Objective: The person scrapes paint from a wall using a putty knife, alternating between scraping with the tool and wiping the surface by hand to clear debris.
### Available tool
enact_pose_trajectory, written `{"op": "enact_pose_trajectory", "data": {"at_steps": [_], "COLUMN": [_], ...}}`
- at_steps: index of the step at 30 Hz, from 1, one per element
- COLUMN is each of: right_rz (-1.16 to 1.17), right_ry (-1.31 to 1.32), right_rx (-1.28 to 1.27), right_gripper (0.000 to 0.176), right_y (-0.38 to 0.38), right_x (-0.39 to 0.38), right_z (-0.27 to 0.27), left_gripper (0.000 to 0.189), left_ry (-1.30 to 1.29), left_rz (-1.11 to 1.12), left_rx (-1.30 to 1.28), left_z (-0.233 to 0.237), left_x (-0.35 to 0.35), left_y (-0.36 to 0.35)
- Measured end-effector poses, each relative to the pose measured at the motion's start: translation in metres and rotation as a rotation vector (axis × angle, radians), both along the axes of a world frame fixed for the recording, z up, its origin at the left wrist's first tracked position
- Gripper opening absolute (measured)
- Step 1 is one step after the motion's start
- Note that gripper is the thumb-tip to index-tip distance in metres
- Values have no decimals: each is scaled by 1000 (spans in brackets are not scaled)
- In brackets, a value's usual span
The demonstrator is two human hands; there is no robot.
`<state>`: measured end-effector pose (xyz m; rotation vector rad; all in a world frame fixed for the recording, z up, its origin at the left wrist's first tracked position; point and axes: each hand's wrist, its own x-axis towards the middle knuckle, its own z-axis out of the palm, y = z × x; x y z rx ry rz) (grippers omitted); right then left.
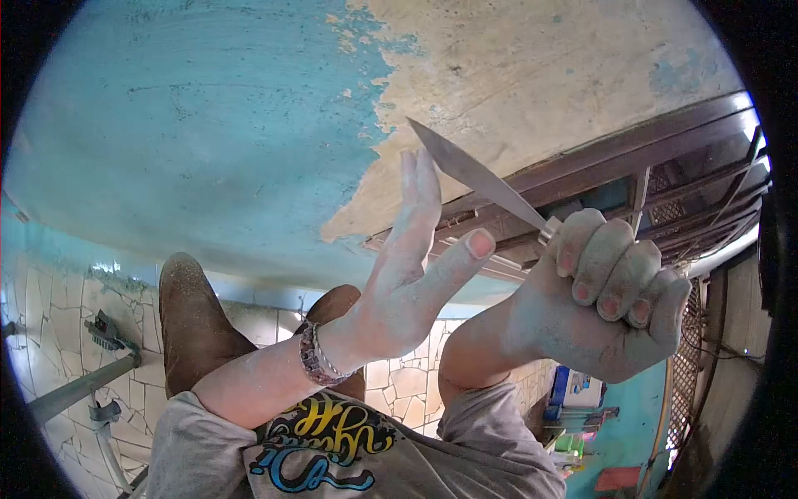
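Gripping the knife [480, 179] in the right hand [611, 291], fingers clamped round the handle, likely for firm control; blade angles up-left, in front of the flaking blue-and-tan painted surface [208, 141]. Left hand [399, 291] open, fingertips right by the blade, maybe to steady it; can't tell if touching.

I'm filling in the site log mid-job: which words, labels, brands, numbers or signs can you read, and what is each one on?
Nothing reads with certainty.
Grey shirt: yellow lettering and blue lettering, too stylised and creased to quote.
Blue-and-white item in the background: any marking is too small to read.
Metal blade in the right hand: no text visible.
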<state>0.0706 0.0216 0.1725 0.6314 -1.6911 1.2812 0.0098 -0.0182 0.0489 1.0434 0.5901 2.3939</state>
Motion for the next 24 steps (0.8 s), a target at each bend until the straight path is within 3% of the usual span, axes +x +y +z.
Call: {"op": "enact_pose_trajectory", "data": {"at_steps": [4,7,12,15,17,19,20,23,24], "right_rz": [-274,-11,-264,-16,-131,-160,-89,-19,-76], "right_ry": [-125,-3,-56,17,-128,-109,-103,57,-92], "right_rx": [48,-67,-66,-91,13,-142,-44,-113,55], "right_gripper": [36,36,42,40,39,40,40,40,41], "right_y": [2,7,1,12,22,9,13,0,11], "right_x": [-9,6,-9,7,4,-11,-7,0,-7], "right_z": [-11,0,-12,1,-6,-19,-17,-12,-15], "left_gripper": [92,91,92,92,93,93,93,93,93], "left_ry": [9,1,67,85,64,33,32,79,87], "left_rz": [10,-29,26,22,45,63,65,59,80], "left_rx": [1,-76,-37,-66,-77,-70,-70,-68,-45], "left_z": [0,-2,0,-1,-2,-1,-1,-7,-5], "left_x": [2,5,1,3,4,6,5,0,-4], "left_y": [1,-1,5,3,1,1,1,1,4]}}
